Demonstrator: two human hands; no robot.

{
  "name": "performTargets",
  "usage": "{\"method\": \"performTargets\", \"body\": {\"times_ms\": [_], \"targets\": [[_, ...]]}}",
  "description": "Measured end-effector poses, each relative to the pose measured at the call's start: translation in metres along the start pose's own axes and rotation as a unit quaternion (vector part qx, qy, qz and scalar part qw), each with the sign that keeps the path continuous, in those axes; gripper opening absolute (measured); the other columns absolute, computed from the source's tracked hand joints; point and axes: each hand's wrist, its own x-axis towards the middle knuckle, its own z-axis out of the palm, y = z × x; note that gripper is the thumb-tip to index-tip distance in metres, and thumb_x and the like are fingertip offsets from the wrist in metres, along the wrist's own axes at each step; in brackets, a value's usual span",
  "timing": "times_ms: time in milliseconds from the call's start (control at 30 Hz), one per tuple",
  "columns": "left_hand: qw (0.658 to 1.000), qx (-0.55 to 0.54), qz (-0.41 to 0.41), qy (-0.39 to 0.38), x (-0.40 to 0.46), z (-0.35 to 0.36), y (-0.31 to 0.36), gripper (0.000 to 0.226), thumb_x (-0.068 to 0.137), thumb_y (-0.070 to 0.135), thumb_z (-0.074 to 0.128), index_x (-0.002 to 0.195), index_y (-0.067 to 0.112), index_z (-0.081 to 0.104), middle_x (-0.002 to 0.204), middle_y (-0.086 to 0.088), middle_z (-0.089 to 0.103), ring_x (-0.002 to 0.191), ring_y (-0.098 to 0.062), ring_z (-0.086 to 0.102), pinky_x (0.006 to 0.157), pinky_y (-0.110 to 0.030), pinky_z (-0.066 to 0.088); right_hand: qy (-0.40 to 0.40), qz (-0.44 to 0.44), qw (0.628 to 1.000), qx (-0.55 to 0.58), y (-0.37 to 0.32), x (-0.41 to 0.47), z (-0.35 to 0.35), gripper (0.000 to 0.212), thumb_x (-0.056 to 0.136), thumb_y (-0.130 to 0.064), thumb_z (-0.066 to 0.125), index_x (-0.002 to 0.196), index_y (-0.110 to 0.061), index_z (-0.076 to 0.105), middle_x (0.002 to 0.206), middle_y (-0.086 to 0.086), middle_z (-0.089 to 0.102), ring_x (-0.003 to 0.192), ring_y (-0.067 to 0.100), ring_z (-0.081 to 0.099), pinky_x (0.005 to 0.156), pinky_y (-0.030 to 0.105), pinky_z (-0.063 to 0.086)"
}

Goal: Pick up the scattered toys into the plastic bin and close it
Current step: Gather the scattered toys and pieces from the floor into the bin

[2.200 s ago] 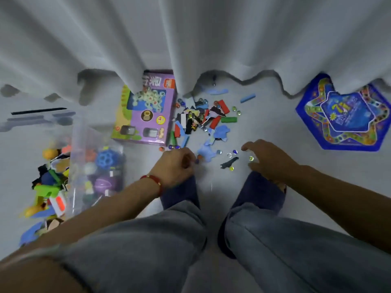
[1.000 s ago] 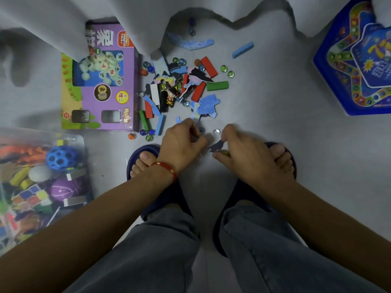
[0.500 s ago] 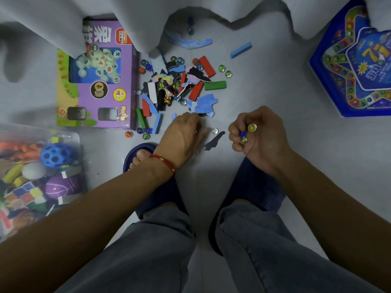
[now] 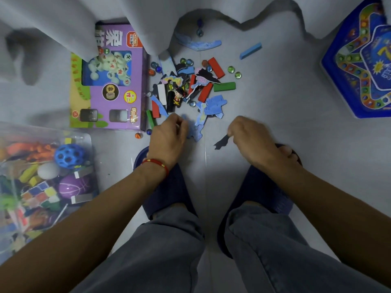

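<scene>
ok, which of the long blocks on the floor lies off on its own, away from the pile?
The light blue block, up right of the pile on bare floor. The red block and green block sit at the pile's edge.

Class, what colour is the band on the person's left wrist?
Red wristband with small gold beads, seen in the head view.

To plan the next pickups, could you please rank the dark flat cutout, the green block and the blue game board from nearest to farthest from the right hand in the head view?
From the right hand:
1. Dark flat cutout, at its fingertips, on the left.
2. Green block, farther up in the toy pile.
3. Blue game board, far upper right.
</scene>
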Motion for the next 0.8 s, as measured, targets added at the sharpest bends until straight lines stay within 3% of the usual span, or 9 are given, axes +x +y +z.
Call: {"method": "performTargets", "body": {"times_ms": [67, 133, 200, 267, 367, 467, 567, 700, 800], "targets": [[0.999, 0.051, 0.019, -0.004, 0.004, 0.004, -0.002, 0.029, 0.097, 0.044, 0.052, 0.106, 0.017, 0.051, 0.073, 0.001, 0.055, 0.063, -0.019, 0.054, 0.056, -0.032, 0.046, -0.066, 0.069, 0.932, 0.35, 0.002, -0.01, -0.003, 0.028, 0.09, -0.013, 0.039, 0.066, -0.009, 0.054, 0.061, 0.006, 0.044, 0.048, 0.016, 0.035, 0.045, 0.024, 0.029], [0.993, 0.112, 0.023, -0.032, 0.007, 0.006, -0.003, 0.043, 0.089, 0.055, 0.06, 0.114, 0.023, 0.044, 0.078, 0.001, 0.054, 0.065, -0.022, 0.054, 0.052, -0.028, 0.039, -0.09, 0.077, 0.857, 0.502, 0.0, -0.017, -0.007, 0.038, 0.088, -0.019, 0.034, 0.056, -0.008, 0.051, 0.056, 0.007, 0.042, 0.043, 0.016, 0.03, 0.041, 0.021, 0.023], [0.984, 0.164, 0.043, -0.059, 0.01, 0.006, -0.005, 0.055, 0.084, 0.058, 0.065, 0.123, 0.029, 0.038, 0.087, -0.002, 0.056, 0.071, -0.025, 0.056, 0.055, -0.029, 0.043, -0.056, 0.076, 0.913, 0.396, -0.004, -0.017, -0.007, 0.045, 0.093, -0.027, 0.037, 0.05, -0.013, 0.047, 0.052, 0.002, 0.043, 0.044, 0.016, 0.032, 0.042, 0.022, 0.027], [0.973, 0.209, 0.071, -0.071, 0.012, 0.005, -0.008, 0.059, 0.085, 0.056, 0.064, 0.132, 0.034, 0.035, 0.092, -0.009, 0.063, 0.077, -0.03, 0.062, 0.062, -0.037, 0.053, 0.024, -0.012, 0.996, 0.082, -0.004, -0.012, -0.006, 0.045, 0.1, -0.035, 0.043, 0.061, -0.014, 0.053, 0.056, -0.006, 0.051, 0.05, 0.015, 0.045, 0.051, 0.027, 0.037], [0.969, 0.221, 0.087, -0.074, 0.014, 0.004, -0.008, 0.05, 0.087, 0.05, 0.064, 0.128, 0.03, 0.044, 0.093, -0.012, 0.065, 0.081, -0.032, 0.064, 0.069, -0.04, 0.057, 0.04, -0.188, 0.964, -0.182, 0.005, -0.01, -0.002, 0.024, 0.097, -0.041, 0.055, 0.105, -0.019, 0.051, 0.064, -0.018, 0.046, 0.058, 0.007, 0.045, 0.057, 0.029, 0.035], [0.966, 0.231, 0.074, -0.091, 0.013, 0.003, -0.004, 0.047, 0.085, 0.052, 0.066, 0.119, 0.024, 0.05, 0.093, -0.01, 0.063, 0.081, -0.031, 0.062, 0.071, -0.041, 0.057, 0.054, -0.206, 0.943, -0.257, 0.013, -0.009, 0.004, 0.033, 0.093, -0.039, 0.063, 0.116, -0.022, 0.048, 0.075, -0.015, 0.048, 0.06, 0.011, 0.043, 0.056, 0.027, 0.031], [0.962, 0.232, 0.093, -0.11, 0.011, 0.002, 0.0, 0.047, 0.081, 0.054, 0.068, 0.108, 0.019, 0.053, 0.089, -0.008, 0.062, 0.081, -0.029, 0.061, 0.071, -0.04, 0.055, 0.08, -0.191, 0.936, -0.285, 0.009, -0.007, 0.006, 0.027, 0.093, -0.036, 0.063, 0.095, -0.015, 0.047, 0.069, -0.017, 0.049, 0.052, 0.006, 0.036, 0.048, 0.027, 0.021], [0.932, 0.305, 0.155, -0.123, 0.006, -0.001, 0.009, 0.047, 0.085, 0.06, 0.06, 0.105, 0.018, 0.054, 0.089, -0.009, 0.063, 0.077, -0.027, 0.061, 0.065, -0.035, 0.05, 0.029, -0.145, 0.921, -0.362, 0.001, -0.013, 0.006, 0.028, 0.096, -0.039, 0.052, 0.084, -0.015, 0.045, 0.087, 0.008, 0.063, 0.065, 0.022, 0.044, 0.058, 0.03, 0.03], [0.948, 0.267, 0.135, -0.105, -0.011, -0.007, 0.021, 0.039, 0.094, 0.057, 0.048, 0.087, 0.018, 0.052, 0.078, -0.005, 0.055, 0.07, -0.025, 0.055, 0.06, -0.033, 0.044, -0.053, -0.019, 0.993, -0.101, -0.011, -0.038, -0.002, 0.032, 0.093, -0.03, 0.05, 0.066, -0.014, 0.043, 0.068, 0.006, 0.053, 0.057, 0.019, 0.043, 0.05, 0.027, 0.031]]}}
